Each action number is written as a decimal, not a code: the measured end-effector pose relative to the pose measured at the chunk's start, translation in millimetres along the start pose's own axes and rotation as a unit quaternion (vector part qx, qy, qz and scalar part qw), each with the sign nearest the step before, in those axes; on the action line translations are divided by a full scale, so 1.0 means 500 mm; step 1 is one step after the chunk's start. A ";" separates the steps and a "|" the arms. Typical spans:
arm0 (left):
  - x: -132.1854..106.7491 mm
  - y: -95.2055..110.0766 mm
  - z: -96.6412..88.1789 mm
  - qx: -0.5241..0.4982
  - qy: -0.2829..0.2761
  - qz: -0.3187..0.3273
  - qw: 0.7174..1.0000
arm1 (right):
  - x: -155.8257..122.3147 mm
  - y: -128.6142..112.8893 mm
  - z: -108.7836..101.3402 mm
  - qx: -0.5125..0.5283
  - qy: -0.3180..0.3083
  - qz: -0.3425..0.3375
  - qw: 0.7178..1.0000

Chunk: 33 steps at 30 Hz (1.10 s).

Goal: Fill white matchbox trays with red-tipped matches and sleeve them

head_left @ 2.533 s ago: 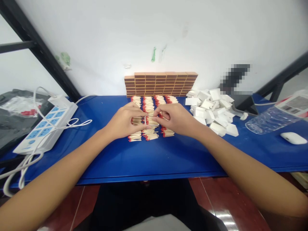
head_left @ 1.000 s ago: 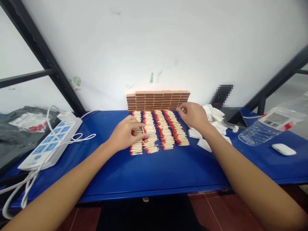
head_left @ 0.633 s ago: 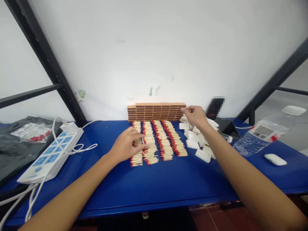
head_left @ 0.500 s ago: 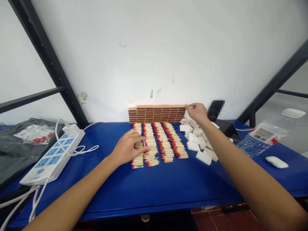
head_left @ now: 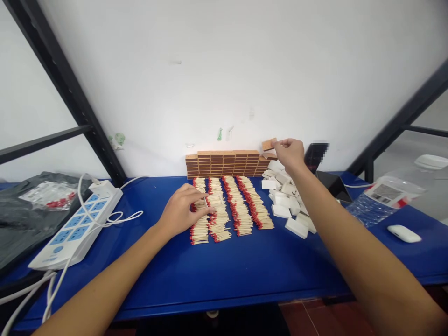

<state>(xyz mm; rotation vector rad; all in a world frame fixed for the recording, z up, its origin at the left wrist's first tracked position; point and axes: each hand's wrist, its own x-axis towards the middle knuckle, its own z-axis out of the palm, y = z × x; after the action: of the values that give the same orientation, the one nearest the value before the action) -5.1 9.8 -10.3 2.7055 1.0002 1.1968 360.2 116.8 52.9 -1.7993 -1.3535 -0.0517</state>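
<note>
Between the thumb and fingers of my right hand [head_left: 290, 153] is a matchbox sleeve [head_left: 268, 144], lifted just above the right end of a stacked wall of matchbox sleeves [head_left: 227, 163]. My left hand [head_left: 180, 210] pinches a small white matchbox tray [head_left: 214, 200] over the two left rows of matches; matches seem to lie in it. Red-headed matches [head_left: 238, 205] lie in several long rows in front of the stack. A heap of white matchbox trays [head_left: 283, 200] sits to the right of the rows, partly behind my right forearm.
On the left lie a white power strip [head_left: 80, 224] with cables and a black plastic bag [head_left: 28, 210]. At right are a dark phone-like device [head_left: 317, 156], a clear plastic bag [head_left: 381, 196] and a white case [head_left: 404, 233]. A white wall backs the blue table [head_left: 210, 275].
My right hand has risen from the stack's right end, lifting a sleeve off it. The left hand has shifted slightly left and up, still pinching the tray.
</note>
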 end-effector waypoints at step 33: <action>0.005 0.013 -0.006 -0.008 0.076 -0.019 0.997 | -0.333 -0.098 0.015 0.420 -0.262 -0.034 0.868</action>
<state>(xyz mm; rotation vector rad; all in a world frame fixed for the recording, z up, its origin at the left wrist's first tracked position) -2.6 5.4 -4.8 2.6030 1.0495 1.4157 249.4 -3.7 -5.3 -1.0305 -1.4716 0.9160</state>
